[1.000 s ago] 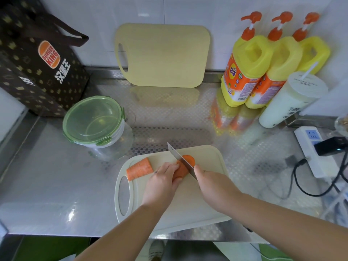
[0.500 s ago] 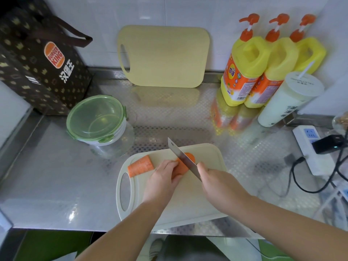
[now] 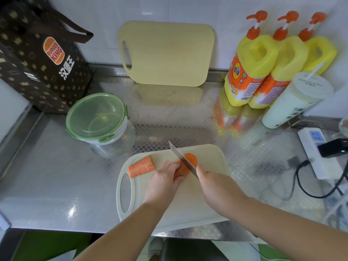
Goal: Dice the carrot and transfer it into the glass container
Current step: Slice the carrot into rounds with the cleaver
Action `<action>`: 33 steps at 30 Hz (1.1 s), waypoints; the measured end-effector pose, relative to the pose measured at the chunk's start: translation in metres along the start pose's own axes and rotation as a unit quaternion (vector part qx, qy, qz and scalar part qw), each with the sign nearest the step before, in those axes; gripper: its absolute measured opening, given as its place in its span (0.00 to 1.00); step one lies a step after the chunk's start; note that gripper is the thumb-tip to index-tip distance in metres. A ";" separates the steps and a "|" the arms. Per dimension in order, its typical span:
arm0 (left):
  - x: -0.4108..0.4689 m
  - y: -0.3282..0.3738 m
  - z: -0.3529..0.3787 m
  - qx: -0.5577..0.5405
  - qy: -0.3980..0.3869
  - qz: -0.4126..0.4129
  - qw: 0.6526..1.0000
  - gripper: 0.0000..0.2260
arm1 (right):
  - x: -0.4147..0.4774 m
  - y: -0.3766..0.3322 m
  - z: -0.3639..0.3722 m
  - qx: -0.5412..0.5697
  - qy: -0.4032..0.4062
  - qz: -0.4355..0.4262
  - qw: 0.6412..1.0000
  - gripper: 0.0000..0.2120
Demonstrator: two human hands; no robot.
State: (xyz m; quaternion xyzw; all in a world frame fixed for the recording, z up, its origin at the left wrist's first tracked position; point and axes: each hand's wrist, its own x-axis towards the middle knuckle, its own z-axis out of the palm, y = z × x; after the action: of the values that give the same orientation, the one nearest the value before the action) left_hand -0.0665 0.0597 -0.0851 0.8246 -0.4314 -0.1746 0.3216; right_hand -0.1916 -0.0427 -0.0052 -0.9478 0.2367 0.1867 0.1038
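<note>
A white cutting board (image 3: 188, 208) lies near the counter's front edge. On it my left hand (image 3: 163, 182) holds down a carrot piece (image 3: 183, 169) with curled fingers. My right hand (image 3: 216, 187) grips a knife (image 3: 181, 159) whose blade stands in that piece; a cut orange face (image 3: 192, 159) shows on the blade's right side. A second carrot chunk (image 3: 141, 166) lies loose at the board's far left. The glass container (image 3: 98, 119), closed with a green lid, stands on the counter to the far left of the board.
A brown paper bag (image 3: 37, 53) stands at the back left. A yellow cutting board (image 3: 167, 53) leans on the wall. Three yellow pump bottles (image 3: 254, 68) and a white drink cup (image 3: 293, 100) fill the back right. A power strip (image 3: 318, 153) with cables lies right.
The knife stays in the carrot piece under my left hand; hands and carrot sit almost as before. The view has shifted slightly.
</note>
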 end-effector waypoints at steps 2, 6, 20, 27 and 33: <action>0.000 -0.001 0.001 0.002 0.002 0.000 1.000 0.14 | 0.007 0.000 0.003 0.005 -0.014 0.007 1.000 0.32; -0.001 -0.002 0.003 0.009 0.011 0.005 1.000 0.14 | 0.012 0.000 0.012 0.014 -0.008 -0.003 1.000 0.28; -0.004 -0.001 -0.003 0.020 0.000 0.014 1.000 0.17 | -0.009 0.003 -0.006 0.011 0.046 -0.004 0.999 0.17; -0.004 0.003 -0.008 0.012 0.000 0.007 1.000 0.13 | -0.014 -0.003 -0.008 -0.014 0.041 -0.006 0.999 0.22; -0.004 0.002 -0.006 0.011 0.004 0.012 1.000 0.12 | -0.014 -0.003 -0.007 -0.018 0.039 -0.015 0.999 0.23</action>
State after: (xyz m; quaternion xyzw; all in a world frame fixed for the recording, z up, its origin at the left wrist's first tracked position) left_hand -0.0672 0.0646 -0.0792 0.8238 -0.4416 -0.1625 0.3160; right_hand -0.1995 -0.0361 0.0078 -0.9594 0.2233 0.1526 0.0804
